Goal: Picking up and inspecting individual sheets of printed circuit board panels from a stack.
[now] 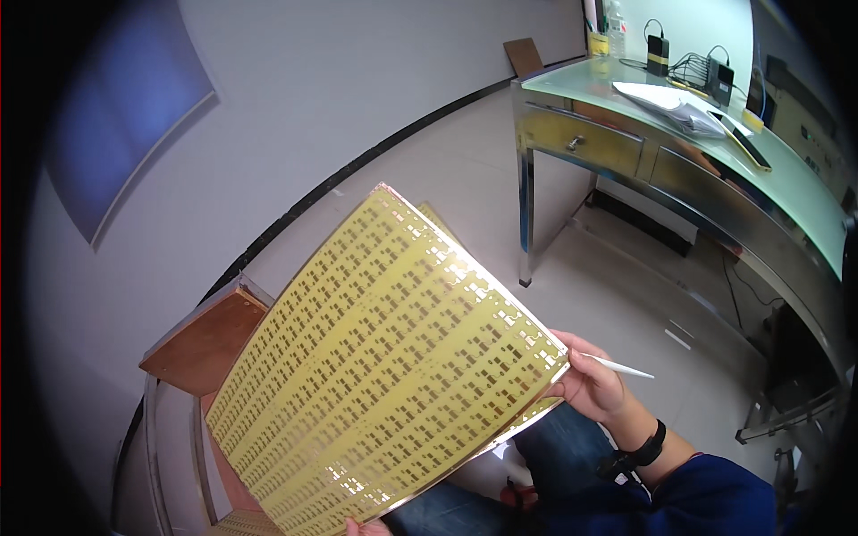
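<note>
A large yellow-green circuit board panel (384,357) with rows of copper pads is tilted up in front of me, above my lap. My right hand (597,380) grips its right corner, thumb on the face and fingers at the edge. A slim white pointed stick, like a pen (630,368), juts from that same hand. At the bottom edge, my left hand (366,528) pinches the panel's lower side; only fingertips show. Behind the panel peeks the edge of a second sheet (543,412); whether it is held too I cannot tell.
To the left stands a wooden and metal rack (206,344), with another patterned panel (241,524) low on it. A glass-topped metal desk (572,76) at the right holds papers (666,105), a phone (746,147), black adapters (657,55) and cables. A brown board (523,57) leans against the wall.
</note>
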Tool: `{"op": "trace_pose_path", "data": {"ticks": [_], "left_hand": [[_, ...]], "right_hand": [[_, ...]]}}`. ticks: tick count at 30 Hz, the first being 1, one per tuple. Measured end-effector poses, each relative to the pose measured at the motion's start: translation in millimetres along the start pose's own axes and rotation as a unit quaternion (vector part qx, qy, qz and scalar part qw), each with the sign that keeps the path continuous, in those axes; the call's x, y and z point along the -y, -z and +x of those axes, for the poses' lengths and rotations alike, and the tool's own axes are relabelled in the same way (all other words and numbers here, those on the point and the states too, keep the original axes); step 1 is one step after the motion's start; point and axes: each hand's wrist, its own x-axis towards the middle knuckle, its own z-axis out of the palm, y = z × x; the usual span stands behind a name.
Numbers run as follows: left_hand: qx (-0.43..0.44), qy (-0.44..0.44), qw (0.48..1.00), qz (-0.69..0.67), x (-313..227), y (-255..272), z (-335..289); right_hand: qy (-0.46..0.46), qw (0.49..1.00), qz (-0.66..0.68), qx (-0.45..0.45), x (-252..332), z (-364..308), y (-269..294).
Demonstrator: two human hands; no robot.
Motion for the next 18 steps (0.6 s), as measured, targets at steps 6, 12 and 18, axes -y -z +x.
{"op": "trace_pose_path", "data": {"ticks": [6, 12, 18], "left_hand": [[0.016, 0.003, 1.000, -0.024, -11, 60, 17], [0.026, 0.016, 0.998, 0.057, -14, 36, -4], [-0.066, -0.017, 0.988, 0.137, -7, 9, -17]], "right_hand": [[-0.015, 1.000, -0.019, -0.005, -1, 2, 10], [-0.011, 0.991, -0.129, -0.019, 5, -2, 27], [-0.062, 0.949, -0.305, -0.045, 18, -2, 35]]}}
